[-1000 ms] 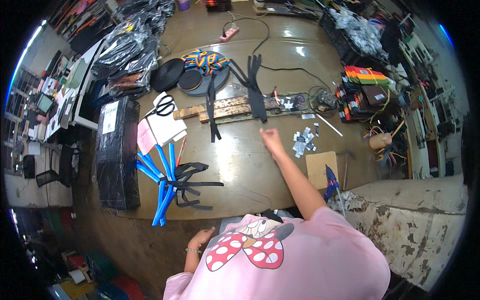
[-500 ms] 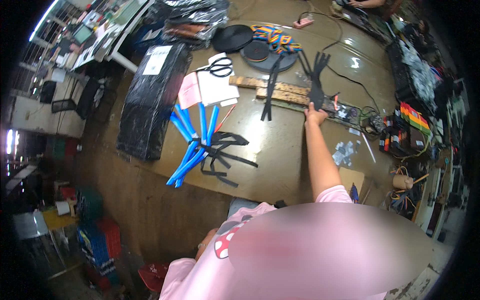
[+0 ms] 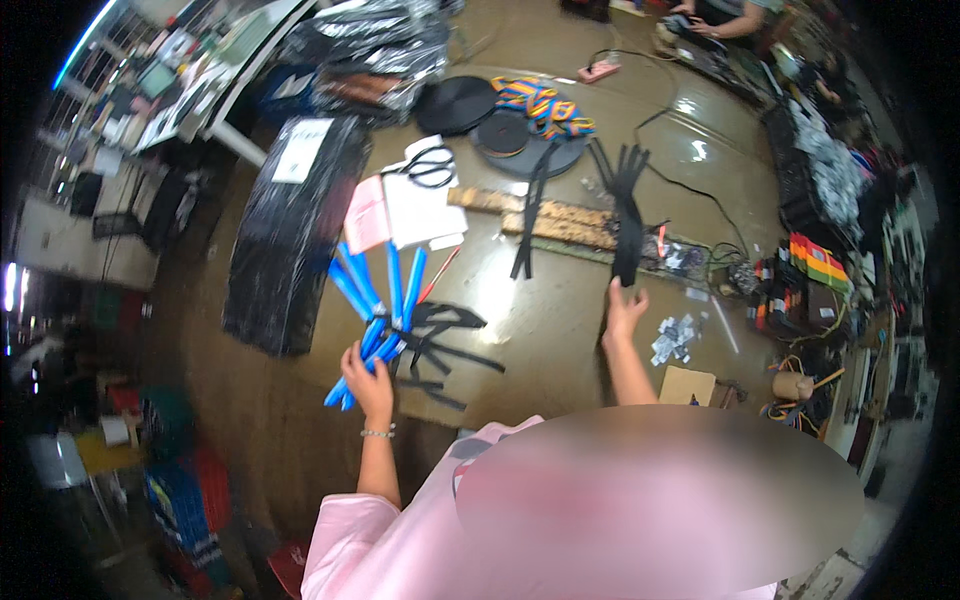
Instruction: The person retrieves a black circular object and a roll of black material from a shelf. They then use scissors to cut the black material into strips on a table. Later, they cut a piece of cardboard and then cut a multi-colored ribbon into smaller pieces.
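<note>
My left hand [image 3: 367, 388] is closed over the near ends of a bundle of long blue strips [image 3: 372, 340], crossed and bound in black near their middle. Flat black straps [image 3: 450, 350] trail from the bundle to its right. On the right, my right hand [image 3: 624, 315] has its thumb and fingers apart at the near end of a bunch of black straps [image 3: 627, 225]. These straps fan out at their far end and lie across speckled wooden bars [image 3: 570, 222]. Another pair of black straps [image 3: 532, 210] hangs over the bars to the left.
Black-handled scissors [image 3: 430, 168] lie on white paper beside a pink sheet [image 3: 367, 215]. A black-wrapped package [image 3: 295, 240] borders the left side. Strap rolls [image 3: 455, 105] and striped webbing [image 3: 545, 105] sit farther back. Small grey pieces [image 3: 677, 340] lie right. Another person's hands [image 3: 705, 27] show far right.
My left hand has come up onto the blue bundle. My right hand has drawn back toward me, its fingers now spread, and the black straps lie nearer across the bars. The view has shifted.
</note>
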{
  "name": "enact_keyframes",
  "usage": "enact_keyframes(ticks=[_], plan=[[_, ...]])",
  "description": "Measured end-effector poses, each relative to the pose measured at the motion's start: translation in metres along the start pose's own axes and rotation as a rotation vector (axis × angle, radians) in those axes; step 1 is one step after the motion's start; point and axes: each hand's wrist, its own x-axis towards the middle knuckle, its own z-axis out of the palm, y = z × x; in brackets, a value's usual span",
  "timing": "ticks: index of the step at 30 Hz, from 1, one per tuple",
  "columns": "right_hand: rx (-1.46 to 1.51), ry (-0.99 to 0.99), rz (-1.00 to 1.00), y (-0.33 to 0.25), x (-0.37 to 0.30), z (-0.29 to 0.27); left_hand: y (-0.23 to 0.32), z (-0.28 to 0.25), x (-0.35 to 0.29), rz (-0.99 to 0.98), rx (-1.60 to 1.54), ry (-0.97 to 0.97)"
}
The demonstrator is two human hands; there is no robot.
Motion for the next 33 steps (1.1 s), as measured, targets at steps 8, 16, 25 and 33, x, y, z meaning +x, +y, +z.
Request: enact_keyframes(ticks=[8, 16, 25, 33], plan=[[0.273, -0.464, -0.453, -0.131, 0.039, 0.088, -0.007, 0.071, 0.025, -0.153, 0.428, 0.111], [-0.454, -0.235, -0.705, -0.216, 0.311, 0.313, -0.002, 0.071, 0.03, -0.153, 0.431, 0.101], [-0.521, -0.287, -1.027, -0.216, 0.416, 0.394, 0.004, 0.077, 0.036, -0.198, 0.462, 0.059], [-0.453, -0.915, -0.611, -0.262, 0.406, 0.377, -0.006, 0.072, 0.028, -0.191, 0.47, 0.022]])
